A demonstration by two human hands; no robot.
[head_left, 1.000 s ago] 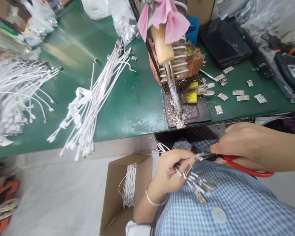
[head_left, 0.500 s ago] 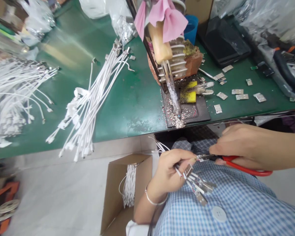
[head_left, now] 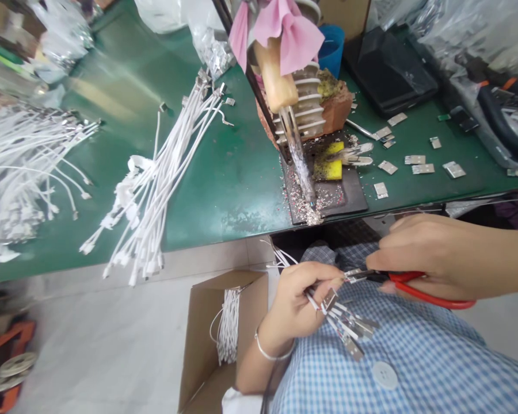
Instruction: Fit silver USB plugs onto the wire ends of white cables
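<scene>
Far left: a white cable heap (head_left: 19,178) on the table (head_left: 224,192); nearer centre, a cable bundle (head_left: 172,178); below, a carton (head_left: 201,316). Right of the carton, lower centre of the frame, your left hand (head_left: 304,302) has its fingers closed on connector-tipped leads (head_left: 349,330); at right, your right hand (head_left: 418,253) has its fingers round a red-handled tool (head_left: 438,299), tip at one metal connector (head_left: 353,276)

The left hand (head_left: 304,302) is curled, with thumb and pointing finger pinched together. The left arm (head_left: 255,371) is slanted below it. The right hand (head_left: 418,253) is near the left one, bent in a grip, knuckles up. The right arm (head_left: 501,261) is nearly level.
</scene>
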